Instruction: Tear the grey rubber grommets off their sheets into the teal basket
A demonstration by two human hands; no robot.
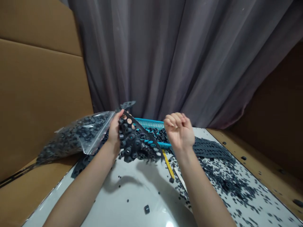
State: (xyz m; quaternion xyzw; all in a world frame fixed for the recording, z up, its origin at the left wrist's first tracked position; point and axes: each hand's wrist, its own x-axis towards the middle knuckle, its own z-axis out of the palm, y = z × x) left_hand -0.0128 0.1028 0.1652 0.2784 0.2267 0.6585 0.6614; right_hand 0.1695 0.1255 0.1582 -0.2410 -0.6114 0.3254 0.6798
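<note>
My left hand (115, 129) grips the upper left edge of a black perforated rubber sheet (138, 138) and holds it up above the table. Round holes run along the sheet's edge, and several black ring-shaped rubber pieces stick out from its face. To the right, my right hand (179, 130) is raised with its fingers curled into the palm, apart from the sheet. Whatever those fingers may hold is hidden. Behind the sheet stands a turquoise plastic basket (151, 123) with small black pieces in it.
A clear zip bag (75, 135) full of black pieces lies at left. More perforated black sheets (210, 148) lie at right, near scattered black bits (232, 186). A yellow tool (168, 165) and a white one (180, 179) lie on the white table (118, 205). One black piece (147, 209) sits in front.
</note>
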